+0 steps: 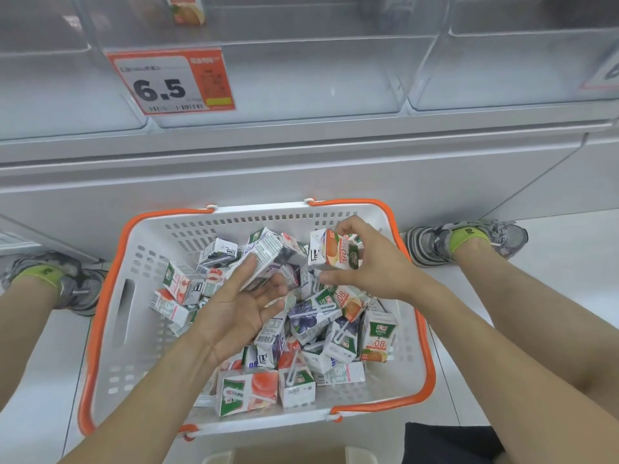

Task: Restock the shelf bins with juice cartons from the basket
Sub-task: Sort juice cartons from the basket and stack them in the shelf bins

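Over the basket [140,329], frame centre: right hand [365,259] is gripping an orange carton [335,251]; left hand [241,306] is hovering palm-up, fingers wide.

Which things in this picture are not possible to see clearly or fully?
- Head view: the cartons low in the basket are covered by the pile and both hands, so no count.
- The carton in the bin is cut by the top edge.
- The small print on the price tag is blurred.
- The right hand covers part of the orange carton.
- The tag on the right is cut by the edge.
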Demonstrator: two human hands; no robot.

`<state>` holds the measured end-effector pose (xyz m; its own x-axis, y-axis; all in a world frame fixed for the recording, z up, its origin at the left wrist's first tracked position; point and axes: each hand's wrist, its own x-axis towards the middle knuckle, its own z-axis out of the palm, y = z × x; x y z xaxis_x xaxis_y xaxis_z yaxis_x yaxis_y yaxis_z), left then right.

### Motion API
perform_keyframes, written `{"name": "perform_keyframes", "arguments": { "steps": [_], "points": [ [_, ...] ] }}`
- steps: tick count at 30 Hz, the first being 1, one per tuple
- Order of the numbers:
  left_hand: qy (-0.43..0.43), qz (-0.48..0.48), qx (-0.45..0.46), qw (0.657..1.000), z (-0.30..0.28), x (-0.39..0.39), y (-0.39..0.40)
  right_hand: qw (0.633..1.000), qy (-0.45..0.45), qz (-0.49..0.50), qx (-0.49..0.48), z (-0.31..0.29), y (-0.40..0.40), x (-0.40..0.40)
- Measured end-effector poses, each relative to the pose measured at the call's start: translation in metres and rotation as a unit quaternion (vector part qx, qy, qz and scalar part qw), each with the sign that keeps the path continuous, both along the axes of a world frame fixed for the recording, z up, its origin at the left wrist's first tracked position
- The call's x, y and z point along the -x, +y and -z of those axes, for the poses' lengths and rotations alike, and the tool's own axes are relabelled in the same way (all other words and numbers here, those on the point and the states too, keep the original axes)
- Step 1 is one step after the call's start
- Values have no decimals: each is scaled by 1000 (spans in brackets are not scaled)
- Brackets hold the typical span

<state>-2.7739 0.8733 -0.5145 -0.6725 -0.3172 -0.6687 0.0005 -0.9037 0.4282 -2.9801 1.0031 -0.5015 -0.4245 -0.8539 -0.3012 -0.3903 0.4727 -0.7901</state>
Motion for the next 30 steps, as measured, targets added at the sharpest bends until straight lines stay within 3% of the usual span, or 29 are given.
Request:
{"name": "perform_keyframes", "arguments": {
  "steps": [3, 8, 12, 15, 18, 21, 25, 30],
  "points": [
    [10, -7, -19, 1000, -7, 1, -2, 996, -64, 30, 46, -21, -4, -14],
    [111, -37, -102, 988, -34, 4, -2, 989, -30, 61, 129, -48, -10, -36],
    [128, -45, -32, 990, -70, 5, -14, 955, -182, 100, 214, -67, -15, -37],
    [107, -18, 105, 989, -97, 1, -36, 934, -231, 111, 249, -85, -21, -40],
    [61, 29, 281, 957, -133, -2, -70, 936, -177, 103, 287, -114, -34, -45],
    [73, 33, 396, 915, -166, -12, -108, 923, -105, 111, 352, -151, -58, -44],
    [62, -36, 487, 871, -172, -34, -146, 894, 46, 134, 425, -202, -111, -26],
    [-20, -155, 522, 839, -161, -47, -164, 897, 251, 112, 347, -219, -206, 11]
  ]
}}
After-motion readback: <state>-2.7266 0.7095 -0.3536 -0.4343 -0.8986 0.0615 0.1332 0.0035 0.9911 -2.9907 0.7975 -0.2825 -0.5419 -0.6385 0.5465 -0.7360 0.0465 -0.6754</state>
